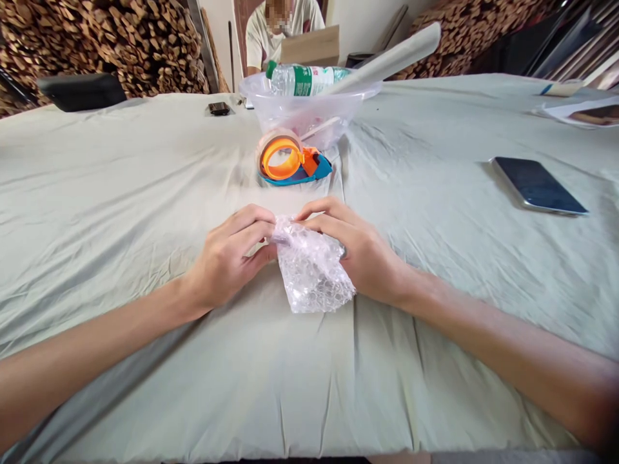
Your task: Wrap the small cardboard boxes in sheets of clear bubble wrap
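– Head view: what do the hands hold?
– Both are closed on one bundle of bubble wrap (314, 274), near the middle of the desk (120, 193). The left hand (227, 258) pinches its far left corner with curled fingers. The right hand (360, 251) grips its right side. The near end of the wrap lies on the cloth.
– Any containers?
– One clear plastic bowl (278, 116), beyond the hands, in the middle. A water bottle (304, 78) with a green cap and label lies across it, and a white roll (387, 61) leans out over its right rim.
– And around it?
– An orange and blue tape dispenser (290, 161) sits just on the near side of the bowl. A phone (539, 185) lies flat, well off to the right.
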`<state>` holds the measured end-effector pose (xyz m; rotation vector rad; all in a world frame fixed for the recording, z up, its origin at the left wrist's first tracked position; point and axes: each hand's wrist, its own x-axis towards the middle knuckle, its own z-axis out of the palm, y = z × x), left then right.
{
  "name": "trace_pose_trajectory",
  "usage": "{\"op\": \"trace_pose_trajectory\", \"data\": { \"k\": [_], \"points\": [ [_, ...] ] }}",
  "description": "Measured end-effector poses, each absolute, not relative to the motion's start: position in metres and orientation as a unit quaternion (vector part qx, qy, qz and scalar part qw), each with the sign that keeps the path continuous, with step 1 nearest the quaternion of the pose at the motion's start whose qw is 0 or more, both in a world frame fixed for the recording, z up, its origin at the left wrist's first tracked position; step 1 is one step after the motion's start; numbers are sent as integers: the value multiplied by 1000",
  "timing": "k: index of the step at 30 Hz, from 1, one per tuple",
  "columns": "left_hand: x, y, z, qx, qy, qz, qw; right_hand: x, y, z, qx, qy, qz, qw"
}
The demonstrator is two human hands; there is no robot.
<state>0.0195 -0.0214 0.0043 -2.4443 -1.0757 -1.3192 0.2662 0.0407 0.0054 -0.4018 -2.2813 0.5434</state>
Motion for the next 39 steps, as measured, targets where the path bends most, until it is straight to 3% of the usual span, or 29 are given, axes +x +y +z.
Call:
{"op": "trace_pose_trajectory", "data": {
  "k": [9,20,31,39],
  "points": [
    [10,-22,3,-856,-303,-390,152,264,35,4,-165,-870,236,400],
    [14,-23,3,-850,-319,-389,154,271,38,7,-158,-871,290,365],
    [13,-17,2,-824,-331,-455,70,261,33,8,-175,-836,340,394],
    [18,-30,12,-789,-399,-466,-35,261,30,13,-152,-857,263,417]
  ]
}}
